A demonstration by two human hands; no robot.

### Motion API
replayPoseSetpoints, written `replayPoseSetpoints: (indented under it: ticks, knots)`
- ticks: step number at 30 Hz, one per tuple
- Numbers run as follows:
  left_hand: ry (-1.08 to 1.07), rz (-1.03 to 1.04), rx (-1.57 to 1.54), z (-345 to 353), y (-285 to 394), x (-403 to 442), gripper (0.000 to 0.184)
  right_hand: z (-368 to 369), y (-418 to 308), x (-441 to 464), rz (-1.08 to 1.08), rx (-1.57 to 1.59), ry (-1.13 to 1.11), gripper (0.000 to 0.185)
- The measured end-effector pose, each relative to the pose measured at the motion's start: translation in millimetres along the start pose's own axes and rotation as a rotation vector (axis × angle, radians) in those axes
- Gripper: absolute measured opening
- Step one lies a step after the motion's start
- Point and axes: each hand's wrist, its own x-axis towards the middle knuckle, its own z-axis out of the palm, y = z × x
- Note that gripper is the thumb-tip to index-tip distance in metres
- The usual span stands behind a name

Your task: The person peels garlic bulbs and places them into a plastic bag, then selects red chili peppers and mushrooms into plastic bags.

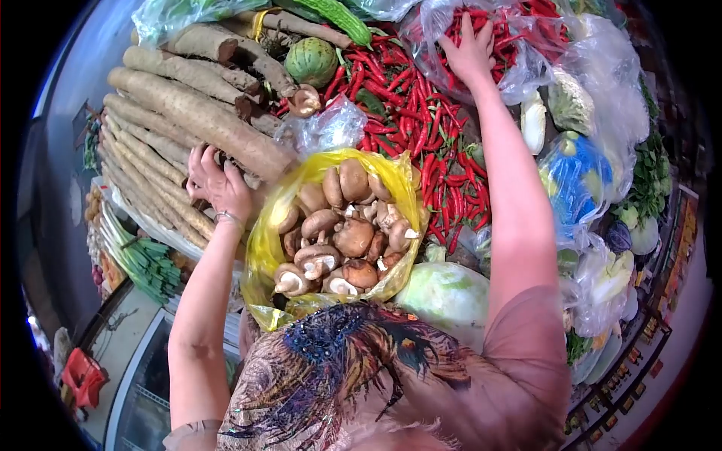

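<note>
My left hand (219, 180) rests at the near ends of the long brown roots (188, 109), its fingers apart and slightly curled, just left of a yellow plastic bag (259, 259). That bag stands open and is full of brown mushrooms (353, 237). Farther off, my right hand (471, 56) reaches with spread fingers over red chili peppers (451, 37) in a clear plastic bag (519, 83). More loose red chilies (421, 120) lie between the mushroom bag and my right forearm.
A round green squash (310, 62) and a long green gourd (338, 19) lie at the back. Near my body is a large pale melon (444, 289). Green onions (143, 259) lie at the left; wrapped cabbages (602, 282) and a blue bundle (575, 180) are at the right.
</note>
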Motion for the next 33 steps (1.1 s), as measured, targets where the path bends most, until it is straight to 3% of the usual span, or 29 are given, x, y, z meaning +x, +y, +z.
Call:
replayPoseSetpoints:
  ticks: [2,3,9,10,13,14,16,18,20,24,26,28,33]
  knots:
    - [-0.005,0.003,0.001,-1,0,-1,0.043,9,-8,14,-0.090,-0.187,0.160,0.072]
    - [-0.001,0.010,-0.003,0,0,0,0.044,-3,-22,22,0.055,-0.081,-0.061,0.078]
    - [0.009,0.036,-0.004,1,-2,0,0.044,-7,-13,15,0.025,-0.094,-0.186,0.089]
    - [0.048,0.062,0.004,2,-2,0,0.041,-13,-7,15,0.030,-0.127,-0.193,0.088]
    - [0.035,0.058,-0.005,1,0,0,0.042,-65,9,23,-0.117,0.196,-0.374,0.069]
    - [0.034,0.048,0.005,2,-2,0,0.041,-63,15,16,-0.200,0.413,-0.246,0.072]
    - [0.038,0.039,0.005,3,-2,0,0.041,-76,29,-10,-0.320,0.366,-0.044,0.048]
    - [0.015,0.020,0.007,3,-3,-1,0.042,-96,29,-58,-0.176,0.446,-0.079,0.031]
    - [0.012,0.021,-0.002,5,-6,-2,0.042,-111,40,-107,-0.004,0.381,-0.302,0.030]
    - [0.018,0.033,0.004,8,-9,-2,0.041,-123,49,-200,0.090,0.043,-0.522,0.028]
    - [0.024,0.033,0.042,9,-11,-2,0.042,-116,45,-237,0.080,-0.324,-0.503,0.036]
    - [0.026,0.043,0.027,10,-14,-2,0.041,-99,42,-260,-0.007,-0.455,-0.383,0.043]
    - [0.022,0.027,0.013,11,-14,-1,0.041,-88,58,-271,0.088,-0.081,-0.424,0.029]
